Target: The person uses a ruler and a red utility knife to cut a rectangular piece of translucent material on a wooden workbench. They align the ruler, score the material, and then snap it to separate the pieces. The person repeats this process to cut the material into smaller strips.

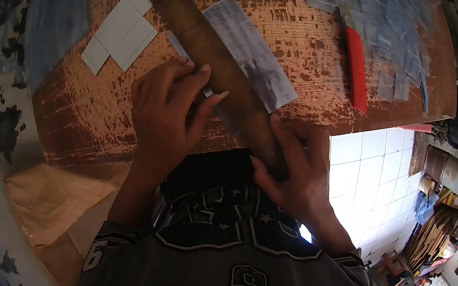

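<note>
A long, flat brown bar (pixel 212 59), like a wooden straightedge, lies slantwise across the scuffed brown board (pixel 295 25). My right hand (pixel 299 172) grips its near end, thumb on one side and fingers on the other. At the bar's left edge is my left hand (pixel 166 103), fingers bent and the thumb tip close to the bar. Whatever it pinches is mostly hidden by the fingers. Part of a grey plastic piece (pixel 177 45) shows beside and under the bar. To the bar's right lies a wider translucent grey plastic strip (pixel 249 50).
A white card template (pixel 124 30) lies left of the bar. A red-handled cutter (pixel 354 70) rests on the right, beside a heap of clear plastic pieces (pixel 385 24). Grey sheeting (pixel 60 14) covers the far left. Brown paper (pixel 62 194) sits below the board's left edge.
</note>
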The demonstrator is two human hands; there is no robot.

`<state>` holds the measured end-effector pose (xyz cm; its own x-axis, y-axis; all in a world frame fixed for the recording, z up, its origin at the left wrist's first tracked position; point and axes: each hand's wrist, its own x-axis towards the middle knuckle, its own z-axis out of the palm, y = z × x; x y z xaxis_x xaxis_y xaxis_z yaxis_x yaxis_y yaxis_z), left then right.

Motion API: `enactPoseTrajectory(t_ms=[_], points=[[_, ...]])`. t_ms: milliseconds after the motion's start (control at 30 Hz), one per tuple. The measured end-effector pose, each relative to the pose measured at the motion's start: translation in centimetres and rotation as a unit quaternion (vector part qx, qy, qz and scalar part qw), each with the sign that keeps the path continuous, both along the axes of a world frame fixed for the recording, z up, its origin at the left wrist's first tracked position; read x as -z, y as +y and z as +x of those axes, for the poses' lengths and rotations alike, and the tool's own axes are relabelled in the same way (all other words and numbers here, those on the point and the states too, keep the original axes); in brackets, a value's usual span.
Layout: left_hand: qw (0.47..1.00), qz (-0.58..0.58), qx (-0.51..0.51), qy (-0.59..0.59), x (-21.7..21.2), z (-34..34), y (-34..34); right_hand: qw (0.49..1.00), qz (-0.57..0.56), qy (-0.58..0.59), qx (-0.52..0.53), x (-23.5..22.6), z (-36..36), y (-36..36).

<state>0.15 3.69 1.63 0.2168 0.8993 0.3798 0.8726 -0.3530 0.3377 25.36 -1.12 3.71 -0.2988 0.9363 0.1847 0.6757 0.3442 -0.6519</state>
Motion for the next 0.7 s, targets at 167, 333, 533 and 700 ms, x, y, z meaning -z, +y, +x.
enactPoseTrajectory(t_ms=[167,333,533,700], points=[[1.0,0.012,0.004,-0.009,0.27,-0.03,0.05,1.0,0.003,0.006,0.004,0.33,-0.09,-0.01],[1.0,0.007,0.003,-0.007,0.26,-0.26,0.0,1.0,0.017,-0.003,0.002,0.55,-0.1,0.08],[1.0,0.002,0.009,-0.018,0.22,-0.24,0.06,1.0,0.015,-0.007,0.003,0.83,-0.11,-0.06],[1.0,-0.007,0.006,-0.019,0.0,-0.26,-0.03,1.0,0.018,-0.015,0.002,0.85,-0.09,-0.09]])
